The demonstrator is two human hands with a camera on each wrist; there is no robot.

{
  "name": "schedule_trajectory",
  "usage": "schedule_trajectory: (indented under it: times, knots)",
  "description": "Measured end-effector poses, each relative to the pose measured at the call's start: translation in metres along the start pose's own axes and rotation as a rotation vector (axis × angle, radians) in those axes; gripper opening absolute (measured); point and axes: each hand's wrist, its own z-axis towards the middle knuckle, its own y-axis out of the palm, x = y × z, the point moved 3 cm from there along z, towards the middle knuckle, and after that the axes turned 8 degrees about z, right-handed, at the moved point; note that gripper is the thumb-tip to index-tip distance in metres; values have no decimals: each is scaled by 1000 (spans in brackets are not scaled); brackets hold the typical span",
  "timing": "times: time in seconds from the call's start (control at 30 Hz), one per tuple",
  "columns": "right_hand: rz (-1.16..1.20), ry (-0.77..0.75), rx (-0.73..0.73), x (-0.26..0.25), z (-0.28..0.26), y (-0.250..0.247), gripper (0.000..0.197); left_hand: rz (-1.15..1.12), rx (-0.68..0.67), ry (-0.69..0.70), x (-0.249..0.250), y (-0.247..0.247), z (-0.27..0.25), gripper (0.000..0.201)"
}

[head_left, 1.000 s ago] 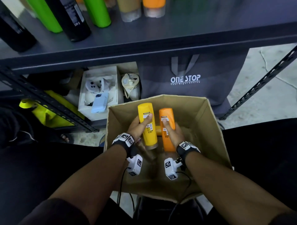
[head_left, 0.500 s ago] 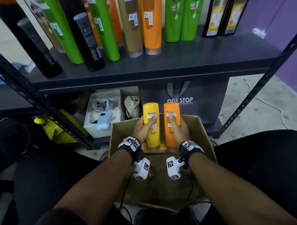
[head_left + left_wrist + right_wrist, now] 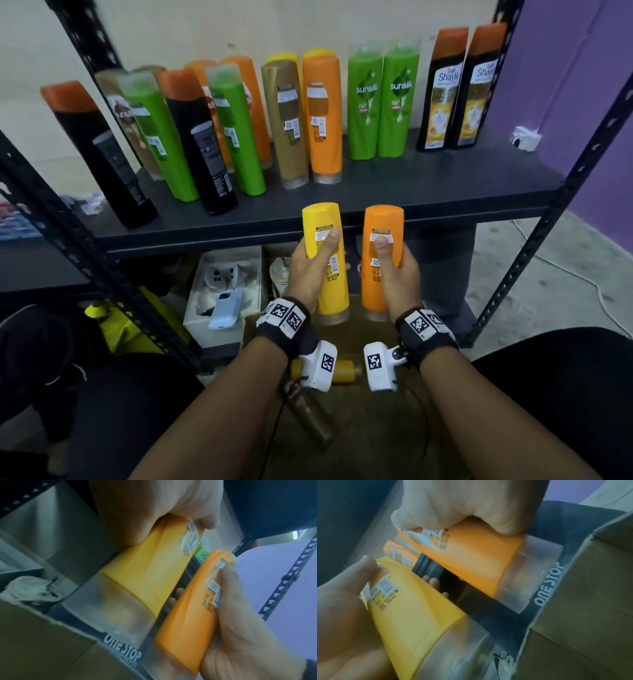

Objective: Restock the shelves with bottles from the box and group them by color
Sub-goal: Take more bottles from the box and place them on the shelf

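Observation:
My left hand (image 3: 308,274) grips a yellow bottle (image 3: 320,219) and my right hand (image 3: 399,277) grips an orange bottle (image 3: 382,222). Both are held cap down, side by side, just in front of the dark shelf (image 3: 394,195). On the shelf stand green, black, brown, orange and yellow bottles, mixed on the left. Two green bottles (image 3: 383,102) and two black bottles (image 3: 459,92) stand paired on the right. The left wrist view shows the yellow bottle (image 3: 147,574) in the fist, the right wrist view the orange bottle (image 3: 471,563). The cardboard box (image 3: 376,428) lies under my forearms.
A yellow bottle (image 3: 346,371) and a brown bottle (image 3: 315,423) lie in the box. Black slanted shelf posts (image 3: 548,219) flank the shelf. Below it stand a grey bag (image 3: 442,270) and a white tray with a phone (image 3: 226,305). Bare shelf shows front right.
Both hands have lifted their bottles up out of the box to the shelf's front edge. The head view has tilted up, bringing the whole row of shelf bottles into sight.

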Motion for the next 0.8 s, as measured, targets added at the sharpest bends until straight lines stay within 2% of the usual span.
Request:
schedule_trajectory:
  times: [0.2, 0.37, 0.5, 0.7, 0.8]
  knots:
    - [3, -166, 99, -37, 15, -2, 72, 3, 16, 160, 45, 10, 8, 48]
    - [26, -232, 88, -71, 32, -3, 66, 53, 8, 287, 82, 20, 18, 37]
    - [36, -321, 95, -100, 41, -4, 56, -37, 2, 324, 109, 30, 24, 41]
    - [74, -413, 96, -148, 64, -3, 75, -53, -24, 483, 162, 46, 36, 27]
    - [80, -471, 100, -171, 77, -3, 73, -40, -12, 533, 182, 55, 46, 31]
